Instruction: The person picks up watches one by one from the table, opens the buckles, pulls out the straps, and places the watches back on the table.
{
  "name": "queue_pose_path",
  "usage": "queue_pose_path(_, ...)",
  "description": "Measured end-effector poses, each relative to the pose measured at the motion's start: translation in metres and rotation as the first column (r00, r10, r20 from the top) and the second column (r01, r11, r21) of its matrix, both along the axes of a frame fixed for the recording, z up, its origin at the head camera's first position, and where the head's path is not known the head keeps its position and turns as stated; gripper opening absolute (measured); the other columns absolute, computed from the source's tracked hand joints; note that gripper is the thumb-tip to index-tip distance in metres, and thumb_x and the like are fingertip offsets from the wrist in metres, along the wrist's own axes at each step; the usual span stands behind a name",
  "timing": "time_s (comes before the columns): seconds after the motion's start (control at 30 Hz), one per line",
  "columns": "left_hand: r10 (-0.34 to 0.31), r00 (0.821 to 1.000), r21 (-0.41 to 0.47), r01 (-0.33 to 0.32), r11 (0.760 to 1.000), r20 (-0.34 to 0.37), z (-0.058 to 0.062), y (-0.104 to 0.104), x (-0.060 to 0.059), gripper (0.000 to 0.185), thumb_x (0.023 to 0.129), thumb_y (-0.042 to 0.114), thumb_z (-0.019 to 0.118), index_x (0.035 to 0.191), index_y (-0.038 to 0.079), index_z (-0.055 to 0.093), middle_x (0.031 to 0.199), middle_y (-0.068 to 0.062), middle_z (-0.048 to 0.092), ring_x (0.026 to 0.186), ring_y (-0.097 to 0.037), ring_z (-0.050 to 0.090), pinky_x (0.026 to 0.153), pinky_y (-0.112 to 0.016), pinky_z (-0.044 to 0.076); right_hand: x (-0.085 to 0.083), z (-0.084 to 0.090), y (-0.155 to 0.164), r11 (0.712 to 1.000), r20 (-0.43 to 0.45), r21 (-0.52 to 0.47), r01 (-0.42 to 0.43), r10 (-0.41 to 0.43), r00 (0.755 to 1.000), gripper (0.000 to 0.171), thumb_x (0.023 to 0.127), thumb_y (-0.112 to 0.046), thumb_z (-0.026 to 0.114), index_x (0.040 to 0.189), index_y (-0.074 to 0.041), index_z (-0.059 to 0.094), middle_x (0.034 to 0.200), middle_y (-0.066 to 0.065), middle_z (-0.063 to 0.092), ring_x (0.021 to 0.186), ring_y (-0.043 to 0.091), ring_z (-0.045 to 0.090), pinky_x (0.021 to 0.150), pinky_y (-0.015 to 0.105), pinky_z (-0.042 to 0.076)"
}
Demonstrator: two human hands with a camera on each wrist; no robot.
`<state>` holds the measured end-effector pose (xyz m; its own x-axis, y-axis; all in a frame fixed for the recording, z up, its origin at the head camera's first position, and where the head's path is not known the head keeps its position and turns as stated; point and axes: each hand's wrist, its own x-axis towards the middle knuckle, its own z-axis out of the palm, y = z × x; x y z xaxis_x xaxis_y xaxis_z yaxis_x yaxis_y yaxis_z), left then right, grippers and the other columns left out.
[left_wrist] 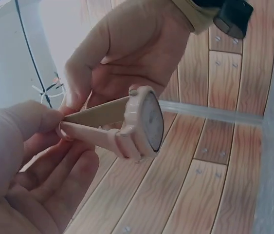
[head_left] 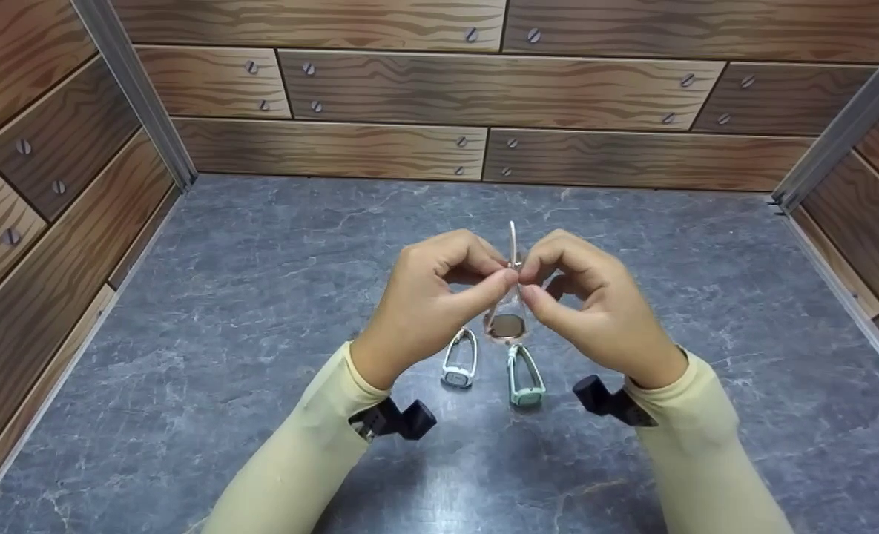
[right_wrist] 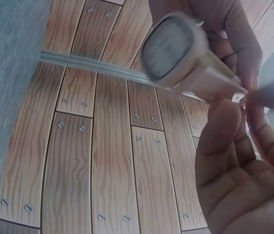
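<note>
Watch point(head_left: 507, 326) hangs in midair, my left hand point(head_left: 428, 300) and right hand point(head_left: 602, 311) both pinching its strap point(left_wrist: 90, 136) near the ends. The loop looks formed; fastening seems unfinished, though my grip hides whether it's secured. White watch point(head_left: 457, 377) and green watch point(head_left: 527, 397) sit already looped on the table point(head_left: 261, 297).

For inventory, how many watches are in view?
3: a pink watch pinched at its strap by the left hand and right hand; a white watch and, to its right, a green watch on the table. Hands may hide more.
</note>
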<state>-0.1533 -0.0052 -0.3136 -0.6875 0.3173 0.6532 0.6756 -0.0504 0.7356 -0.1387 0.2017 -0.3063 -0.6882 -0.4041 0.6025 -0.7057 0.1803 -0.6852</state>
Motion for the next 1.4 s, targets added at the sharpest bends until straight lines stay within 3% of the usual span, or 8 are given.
queue_pose_path(0.2,-0.029,0.994,0.037,0.025,0.999,0.104,-0.0004,-0.0009,0.0019,0.011,0.094,0.006,0.076,0.087,0.001,0.07,0.094,-0.004,0.074,0.084,-0.014,0.07,0.073,-0.03,0.06,0.0009,-0.0018,-0.0045,0.999,-0.022,-0.003,0.05,-0.051,0.998,0.014,0.092,0.01,0.07,0.097,0.0,0.063,0.093,0.005,0.062,0.082,0.015,0.059,0.064,0.023,0.053)
queue_pose_path(0.37,-0.084,0.973,0.098,0.064,0.993,0.215,-0.0007,-0.0015,0.0017,0.012,0.092,0.004,0.078,0.087,-0.002,0.07,0.095,-0.008,0.074,0.084,-0.017,0.071,0.073,-0.026,0.058,0.0004,-0.0035,-0.0048,0.999,-0.02,-0.008,0.052,-0.052,0.998,0.016,0.09,0.012,0.072,0.097,0.002,0.062,0.092,0.004,0.063,0.083,0.014,0.06,0.065,0.023,0.054)
queue_pose_path(0.53,-0.094,0.96,0.098,0.07,0.993,0.263,-0.0003,-0.002,0.0009,0.015,0.091,0.005,0.079,0.093,-0.001,0.065,0.096,-0.008,0.073,0.085,-0.019,0.071,0.073,-0.027,0.057,0.0,-0.0033,-0.0039,0.999,-0.03,0.004,0.04,-0.04,0.999,0.016,0.09,0.011,0.072,0.098,0.001,0.062,0.093,0.005,0.063,0.084,0.013,0.061,0.067,0.024,0.056)
queue_pose_path(0.73,-0.059,0.963,0.005,0.059,0.998,0.264,0.0013,-0.0013,0.0004,0.029,0.093,0.011,0.079,0.119,0.001,0.07,0.097,-0.006,0.076,0.087,-0.017,0.072,0.077,-0.034,0.061,-0.0014,-0.0012,0.0,1.0,-0.032,0.026,0.004,-0.003,0.999,0.016,0.091,0.012,0.07,0.1,0.0,0.062,0.092,0.005,0.063,0.081,0.014,0.062,0.068,0.024,0.057)
queue_pose_path(0.97,-0.038,0.968,-0.068,0.057,0.996,0.247,0.0005,0.0003,0.0007,0.016,0.093,0.019,0.08,0.103,0.007,0.078,0.095,0.0,0.077,0.082,-0.015,0.073,0.076,-0.037,0.062,-0.0026,-0.001,0.0019,0.999,-0.029,0.043,0.004,-0.003,1.0,0.016,0.09,0.012,0.067,0.098,-0.001,0.062,0.092,0.009,0.063,0.079,0.016,0.062,0.065,0.025,0.056)
queue_pose_path(1.13,-0.02,0.973,-0.075,0.038,0.997,0.229,0.0014,0.0005,0.0006,0.015,0.093,0.018,0.08,0.102,0.007,0.078,0.094,0.0,0.077,0.083,-0.014,0.073,0.078,-0.041,0.062,-0.0024,-0.0005,0.0017,0.997,0.013,0.062,0.041,-0.042,0.999,0.016,0.09,0.01,0.069,0.1,-0.001,0.063,0.091,0.004,0.065,0.076,0.017,0.063,0.066,0.025,0.056)
queue_pose_path(1.4,-0.002,0.973,-0.084,0.022,0.996,0.232,0.0008,0.0009,0.0004,0.015,0.093,0.017,0.079,0.104,0.006,0.077,0.095,0.0,0.077,0.083,-0.013,0.072,0.077,-0.035,0.062,-0.0008,0.0005,0.0025,0.991,0.077,0.101,0.083,-0.091,0.993,0.012,0.093,0.005,0.07,0.099,-0.004,0.064,0.091,0.0,0.066,0.072,0.017,0.064,0.066,0.026,0.057)
